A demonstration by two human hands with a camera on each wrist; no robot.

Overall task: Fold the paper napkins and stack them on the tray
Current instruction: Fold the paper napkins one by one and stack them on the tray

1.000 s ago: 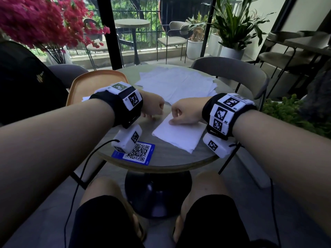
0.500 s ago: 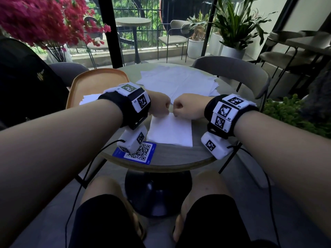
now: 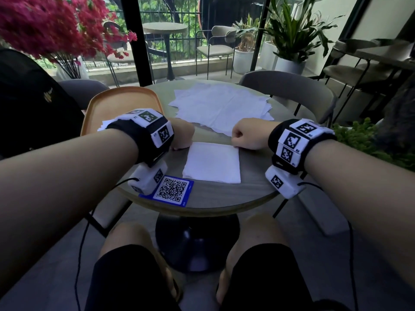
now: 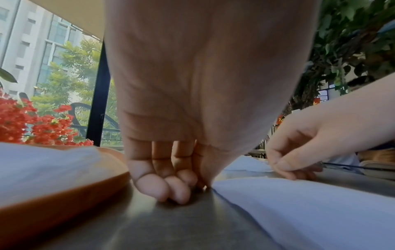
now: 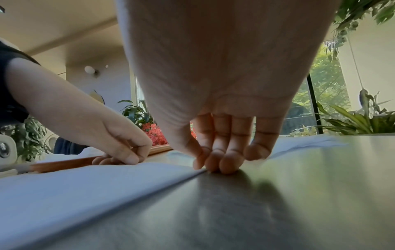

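Note:
A folded white napkin [image 3: 212, 163] lies flat on the round table in front of me. My left hand [image 3: 180, 144] is curled at its far left corner and pinches the edge there [image 4: 205, 184]. My right hand [image 3: 237, 144] is curled at the far right corner, its fingertips [image 5: 213, 167] down on the paper's fold. The orange tray [image 3: 119, 99] sits at the left, with folded napkins [image 3: 105, 126] partly hidden behind my left wrist. A loose pile of unfolded napkins [image 3: 222, 106] is spread across the far side of the table.
A blue QR-code card [image 3: 171, 190] lies near the table's front edge, under my left wrist camera. A grey chair [image 3: 287, 86] stands behind the table at the right, and red flowers [image 3: 49, 25] at the far left. My knees are below the table.
My hands were together at the middle of the napkin's far edge. They have slid apart along that edge to its two corners, and the napkin now lies square to me.

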